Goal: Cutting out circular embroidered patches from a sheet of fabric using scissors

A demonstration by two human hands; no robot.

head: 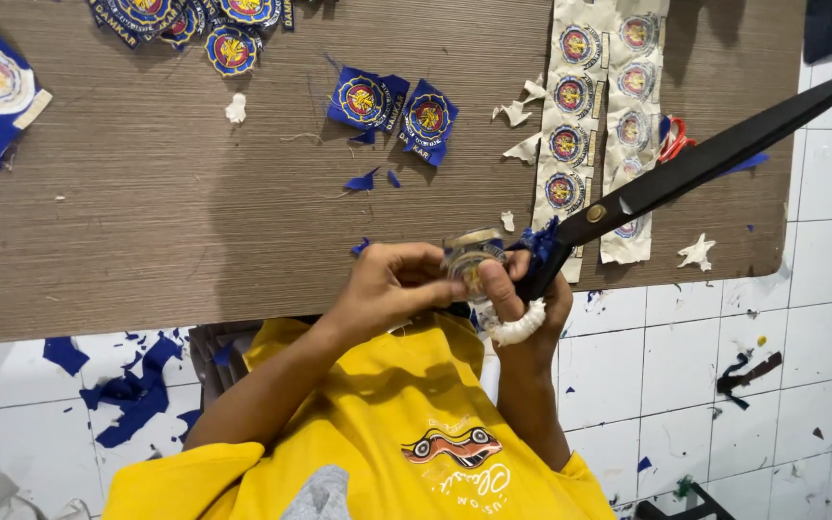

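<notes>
Yellow shirt (377,424) closest to us, and just past the board's near edge the left hand (387,289) pinches a round embroidered patch (469,260) while the right hand (527,308) grips long black scissors (695,169), blades closed, more patches (387,106) lying mid-board (146,212).

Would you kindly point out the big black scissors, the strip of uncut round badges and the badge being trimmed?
black scissors (715,159), head view, on the long blade.
strip of uncut badges (570,96), head view, on its middle badge.
badge being trimmed (469,258), head view, on its round face between the hands.
</notes>
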